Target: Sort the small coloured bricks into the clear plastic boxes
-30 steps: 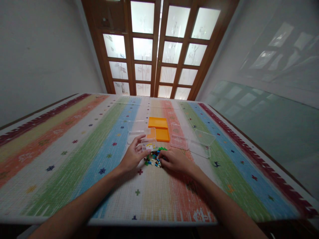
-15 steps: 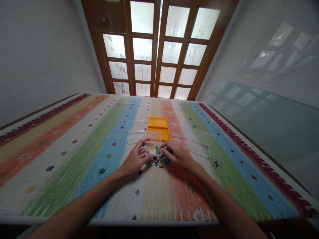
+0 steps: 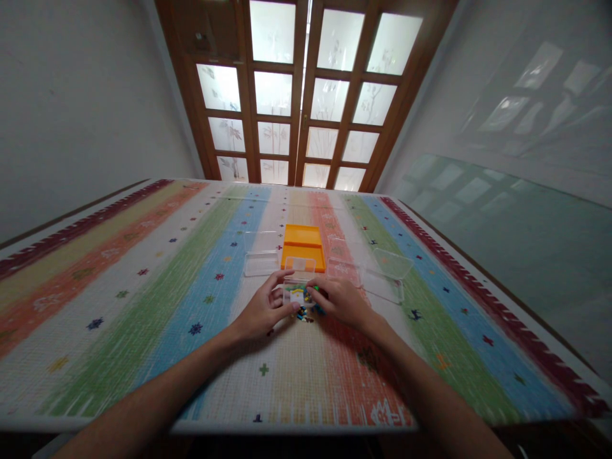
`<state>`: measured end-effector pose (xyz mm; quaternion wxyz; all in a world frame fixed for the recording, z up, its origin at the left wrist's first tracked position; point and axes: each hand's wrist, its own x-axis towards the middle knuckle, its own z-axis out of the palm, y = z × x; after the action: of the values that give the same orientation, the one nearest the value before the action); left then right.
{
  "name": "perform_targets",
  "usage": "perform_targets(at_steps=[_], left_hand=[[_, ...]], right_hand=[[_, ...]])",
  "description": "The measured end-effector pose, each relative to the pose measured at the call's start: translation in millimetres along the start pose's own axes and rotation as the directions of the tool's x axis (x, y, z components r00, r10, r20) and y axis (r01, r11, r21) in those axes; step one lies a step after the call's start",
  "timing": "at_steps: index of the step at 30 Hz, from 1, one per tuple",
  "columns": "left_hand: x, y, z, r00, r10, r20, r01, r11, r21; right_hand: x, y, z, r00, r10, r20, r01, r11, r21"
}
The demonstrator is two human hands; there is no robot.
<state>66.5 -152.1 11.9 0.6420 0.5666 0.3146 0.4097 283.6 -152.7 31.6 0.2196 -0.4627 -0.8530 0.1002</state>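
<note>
My left hand [image 3: 262, 308] grips a small clear plastic box [image 3: 285, 297] by its left side, thumb at the near edge and fingers behind. The box's hinged clear lid [image 3: 300, 262] stands raised at the far side. Inside lie a white and yellow piece [image 3: 297, 295] and some green and blue bits. My right hand [image 3: 342, 299] has its thumb and index finger pinched together at the box's right end; whatever is between them is too small to make out. Just below the box, a pile of small coloured toy bricks [image 3: 302, 314] rests on the cloth, partly hidden.
Behind the box lies an opened orange case [image 3: 303, 236]. Open clear boxes stand left [image 3: 261, 264] and right [image 3: 385, 285], with another clear box [image 3: 344, 272] beside the case. A striped cloth [image 3: 215, 357] covers the table.
The clear box has shifted slightly right and nearer me, covering more of the brick pile. My right fingertips have moved down to the box's contents.
</note>
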Motion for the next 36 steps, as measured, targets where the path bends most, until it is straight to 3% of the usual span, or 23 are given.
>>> perform_targets(at_steps=[7, 11, 16, 21, 28, 36], left_hand=[[1.8, 3.5, -2.1, 0.998, 0.028, -0.062, -0.028, 1.0, -0.007], [4.8, 4.5, -7.6, 0.986, 0.042, -0.159, -0.035, 0.998, 0.047], [9.0, 6.3, -15.4, 0.963, 0.088, -0.255, -0.052, 0.988, 0.146], [9.5, 8.1, -16.2, 0.964, 0.109, -0.242, -0.076, 0.987, 0.143], [8.3, 8.8, -15.4, 0.966, 0.114, -0.231, -0.078, 0.984, 0.16], [9.7, 6.6, -16.7, 0.964, 0.125, -0.235, -0.086, 0.982, 0.17]], right_hand=[[-2.3, 0.6, -8.0, 0.994, 0.072, -0.087, -0.054, 0.98, 0.192], [-5.5, -0.9, -11.9, 0.997, -0.04, 0.06, 0.026, 0.976, 0.218], [-5.4, -7.5, -11.2, 0.966, -0.047, 0.255, 0.025, 0.996, 0.089], [-3.2, -7.6, -8.8, 0.936, -0.083, 0.342, 0.059, 0.995, 0.078], [-3.5, -8.1, -9.1, 0.955, -0.051, 0.293, 0.041, 0.998, 0.041], [-2.9, -9.6, -4.4, 0.942, -0.076, 0.327, 0.065, 0.997, 0.043]])
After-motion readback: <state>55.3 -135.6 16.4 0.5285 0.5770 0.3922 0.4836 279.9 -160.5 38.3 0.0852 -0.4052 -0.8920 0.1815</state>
